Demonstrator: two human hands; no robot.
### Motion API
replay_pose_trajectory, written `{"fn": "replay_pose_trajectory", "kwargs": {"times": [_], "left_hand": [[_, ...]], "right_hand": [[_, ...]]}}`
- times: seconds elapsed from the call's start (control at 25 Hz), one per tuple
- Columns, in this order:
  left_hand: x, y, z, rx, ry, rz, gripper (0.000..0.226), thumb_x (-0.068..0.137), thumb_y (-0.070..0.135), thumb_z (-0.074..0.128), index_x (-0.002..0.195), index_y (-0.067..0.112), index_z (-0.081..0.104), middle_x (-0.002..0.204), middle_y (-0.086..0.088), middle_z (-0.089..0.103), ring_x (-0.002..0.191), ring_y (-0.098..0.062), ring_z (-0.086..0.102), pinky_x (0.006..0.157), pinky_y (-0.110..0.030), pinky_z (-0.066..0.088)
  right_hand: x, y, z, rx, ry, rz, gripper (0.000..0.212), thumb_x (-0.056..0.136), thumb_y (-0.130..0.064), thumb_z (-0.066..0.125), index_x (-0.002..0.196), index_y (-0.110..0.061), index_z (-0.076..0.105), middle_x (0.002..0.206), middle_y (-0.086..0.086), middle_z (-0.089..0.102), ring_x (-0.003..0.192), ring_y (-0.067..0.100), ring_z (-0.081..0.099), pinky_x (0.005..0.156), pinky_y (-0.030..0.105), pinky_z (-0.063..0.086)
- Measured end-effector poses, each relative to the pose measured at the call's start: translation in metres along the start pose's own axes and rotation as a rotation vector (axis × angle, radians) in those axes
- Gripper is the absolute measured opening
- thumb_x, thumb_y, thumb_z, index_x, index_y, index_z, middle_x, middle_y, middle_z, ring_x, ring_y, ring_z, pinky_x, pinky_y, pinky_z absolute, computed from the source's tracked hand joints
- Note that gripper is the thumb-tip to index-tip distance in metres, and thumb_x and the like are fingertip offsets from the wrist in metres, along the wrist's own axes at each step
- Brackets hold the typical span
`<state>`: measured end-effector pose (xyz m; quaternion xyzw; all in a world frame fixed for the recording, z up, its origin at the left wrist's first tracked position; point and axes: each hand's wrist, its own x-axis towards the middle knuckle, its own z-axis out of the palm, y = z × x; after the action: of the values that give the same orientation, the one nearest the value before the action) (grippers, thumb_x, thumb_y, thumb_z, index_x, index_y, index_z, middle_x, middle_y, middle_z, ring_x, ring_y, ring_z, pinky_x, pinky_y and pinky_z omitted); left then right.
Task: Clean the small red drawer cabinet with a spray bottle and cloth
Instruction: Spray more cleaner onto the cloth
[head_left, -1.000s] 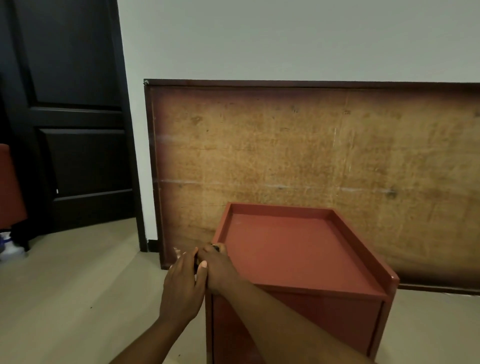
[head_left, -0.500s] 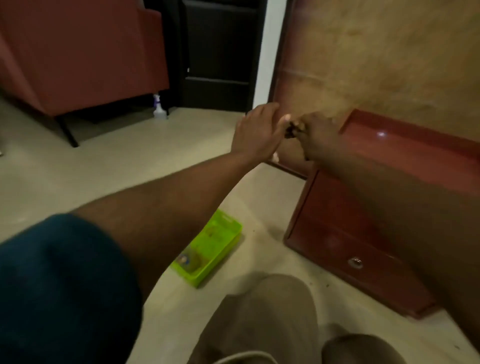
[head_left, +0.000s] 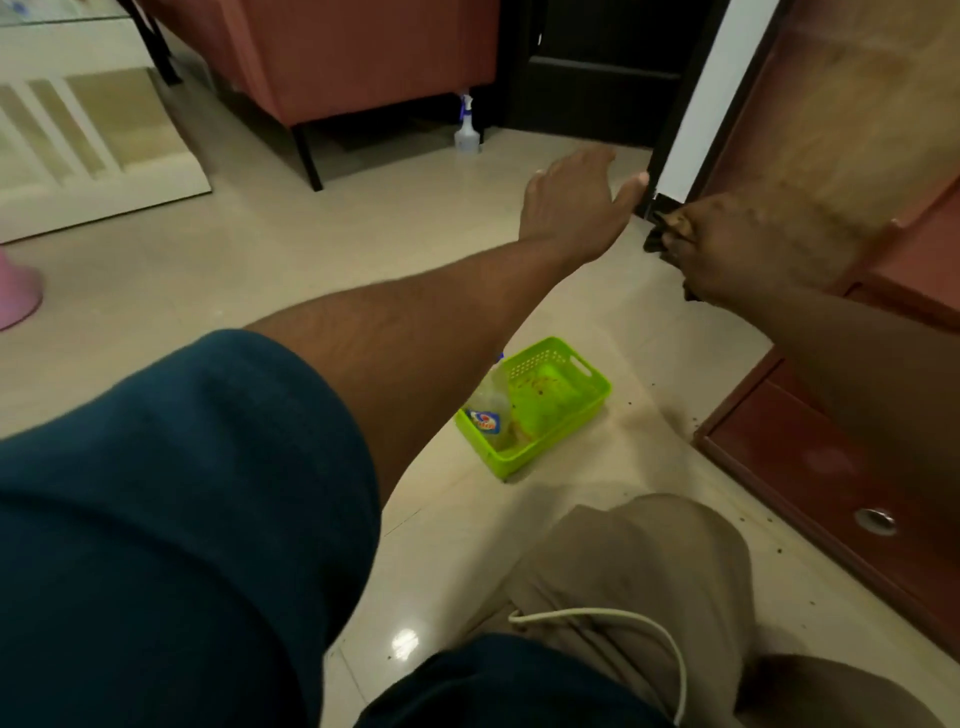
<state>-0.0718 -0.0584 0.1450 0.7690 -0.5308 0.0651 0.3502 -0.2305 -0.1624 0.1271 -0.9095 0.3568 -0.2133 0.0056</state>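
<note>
Fingers (head_left: 597, 158) of the left hand (head_left: 569, 205) are spread and loose, gripping nothing; those of the right hand (head_left: 727, 249), smeared by motion, look curled round a small dark object (head_left: 658, 236) that I cannot name; the small red drawer cabinet (head_left: 810, 467) stands on the floor at the right edge of the view, its lower drawer front facing the person's knee, the right forearm crossing its upper part

A second ago both hands met at the cabinet's top corner, and half a second ago they were touching; now the left hand has come away and reaches out over the floor, and the view has swung down and left; I judge the wiping has not begun and the left hand is going for supplies

Counted: one cabinet, with one round pull (head_left: 876, 521) showing; one green basket (head_left: 545, 441) on the floor near the cabinet, below the left forearm; two bottles, one spray bottle (head_left: 488, 402) leaning inside that basket, a second spray bottle (head_left: 466, 132) well apart by the red sofa (head_left: 374, 57); no cloth that I can make out
</note>
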Motion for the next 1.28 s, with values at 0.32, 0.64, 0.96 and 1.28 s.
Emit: {"fn": "replay_pose_trajectory", "kwargs": {"times": [0.32,0.64,0.96,1.28], "left_hand": [[-0.106,-0.111,0.035,-0.103,-0.144,-0.508,0.122,0.063,0.083,0.06,0.151,0.008,0.023,0.158,-0.01,0.032,0.145,-0.027,0.029,0.116,-0.046,0.028],[-0.129,-0.122,0.084,-0.373,-0.157,-0.584,0.047,0.09,0.027,0.065,0.128,0.006,0.047,0.117,-0.014,0.061,0.107,-0.035,0.057,0.079,-0.033,0.039],[-0.113,-0.11,0.073,-0.306,0.006,-0.385,0.025,0.092,0.038,0.06,0.099,0.014,0.063,0.077,-0.003,0.062,0.075,-0.027,0.058,0.065,-0.033,0.039],[-0.003,0.025,0.043,-0.946,0.074,-0.253,0.024,0.091,0.03,0.059,0.087,0.007,0.064,0.076,0.006,0.071,0.077,-0.013,0.069,0.074,-0.038,0.051]], "right_hand": [[-0.013,-0.06,0.106,0.132,-0.226,0.006,0.034,0.093,-0.043,0.045,0.118,-0.026,0.061,0.124,0.003,0.054,0.122,0.034,0.045,0.091,0.041,0.035],[-0.014,-0.035,0.117,0.142,-0.24,0.04,0.031,0.096,-0.041,0.048,0.119,-0.025,0.061,0.127,0.002,0.052,0.125,0.031,0.042,0.094,0.042,0.036],[-0.012,-0.007,0.088,0.199,-0.143,0.126,0.028,0.097,-0.039,0.047,0.118,-0.026,0.061,0.125,0.0,0.053,0.123,0.029,0.043,0.091,0.04,0.035],[0.011,0.067,-0.055,0.169,0.139,0.246,0.026,0.098,-0.033,0.047,0.118,-0.023,0.061,0.124,0.003,0.055,0.119,0.029,0.045,0.085,0.028,0.02]]}}
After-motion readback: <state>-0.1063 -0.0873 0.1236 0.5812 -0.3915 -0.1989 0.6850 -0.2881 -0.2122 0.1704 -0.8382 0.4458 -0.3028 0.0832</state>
